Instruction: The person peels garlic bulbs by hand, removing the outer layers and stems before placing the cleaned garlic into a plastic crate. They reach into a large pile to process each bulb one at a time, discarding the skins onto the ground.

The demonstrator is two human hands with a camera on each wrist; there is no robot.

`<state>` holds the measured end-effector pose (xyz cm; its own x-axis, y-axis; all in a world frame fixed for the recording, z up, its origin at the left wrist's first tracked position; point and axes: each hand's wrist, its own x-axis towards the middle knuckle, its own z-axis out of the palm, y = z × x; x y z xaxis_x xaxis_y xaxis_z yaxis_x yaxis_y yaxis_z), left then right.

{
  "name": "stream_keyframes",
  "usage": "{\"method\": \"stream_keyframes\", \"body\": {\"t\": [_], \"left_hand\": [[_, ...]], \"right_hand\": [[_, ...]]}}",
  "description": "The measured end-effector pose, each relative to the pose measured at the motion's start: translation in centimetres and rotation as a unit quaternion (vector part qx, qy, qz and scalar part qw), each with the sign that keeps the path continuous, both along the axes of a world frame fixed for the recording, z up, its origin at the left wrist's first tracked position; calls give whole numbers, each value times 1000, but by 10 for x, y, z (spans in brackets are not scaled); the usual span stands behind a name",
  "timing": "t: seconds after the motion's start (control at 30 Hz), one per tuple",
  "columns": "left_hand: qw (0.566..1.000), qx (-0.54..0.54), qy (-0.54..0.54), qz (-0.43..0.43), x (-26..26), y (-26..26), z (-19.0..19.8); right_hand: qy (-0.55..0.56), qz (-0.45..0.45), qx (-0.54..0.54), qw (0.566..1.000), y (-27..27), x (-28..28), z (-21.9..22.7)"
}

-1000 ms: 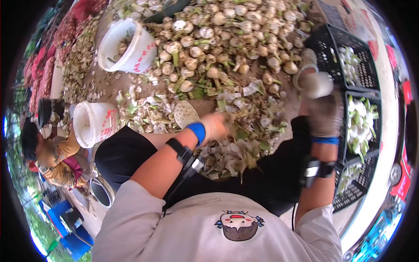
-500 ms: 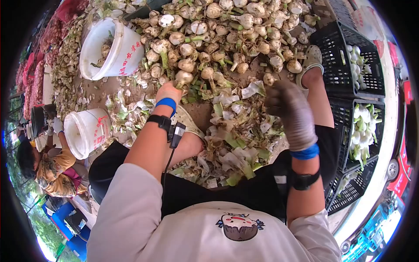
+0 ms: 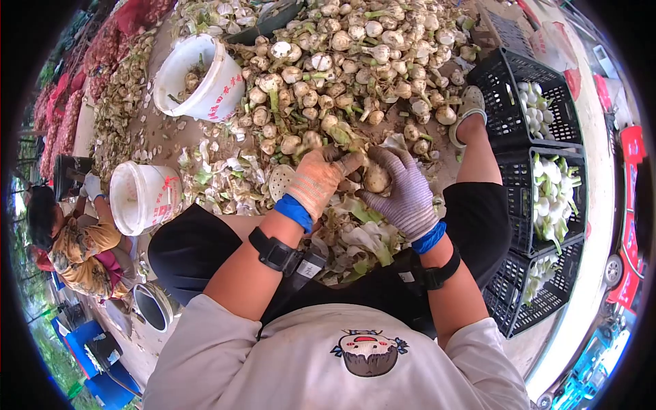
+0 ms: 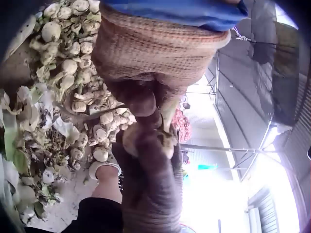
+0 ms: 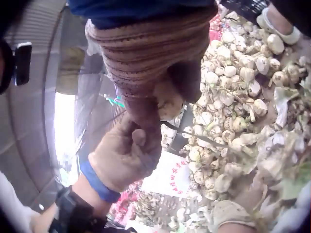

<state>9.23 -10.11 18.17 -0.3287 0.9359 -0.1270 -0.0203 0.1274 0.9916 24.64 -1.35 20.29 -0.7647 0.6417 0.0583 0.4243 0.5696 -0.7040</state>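
Observation:
Both gloved hands meet in front of the body over a garlic bulb (image 3: 376, 178). My right hand (image 3: 403, 195) grips the bulb, its fingers curled round the far side. My left hand (image 3: 318, 179) pinches at the bulb's stalk end, thumb and fingertips close to the right hand. In the right wrist view the pale bulb (image 5: 168, 102) shows under the right fingers, partly hidden. A thin dark strip (image 5: 199, 137) juts from beside the hands there. Torn husks and leaves (image 3: 365, 242) lie heaped below the hands.
A large garlic pile (image 3: 348, 61) spreads ahead. White buckets (image 3: 225, 89) stand to the left. Black crates (image 3: 523, 205) holding trimmed white garlic line the right side. Another person (image 3: 85, 246) sits at far left. Bent legs (image 3: 471, 212) flank the husk heap.
The left hand took a garlic bulb from the pile's near edge and brought it back to the middle. The right hand came in from the crates on the right and now grips the bulb.

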Motion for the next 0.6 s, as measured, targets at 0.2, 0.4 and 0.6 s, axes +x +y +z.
{"method": "stream_keyframes", "body": {"t": [0.2, 0.4, 0.6], "left_hand": [[938, 169, 284, -109, -2, -5, -11], [982, 139, 121, -50, 17, -6, 4], [920, 148, 292, -214, 17, -4, 19]], "right_hand": [[221, -18, -363, 905, -11, 23, -12], [278, -117, -461, 835, -24, 23, -2], [289, -207, -296, 887, -11, 11, -23]]}}
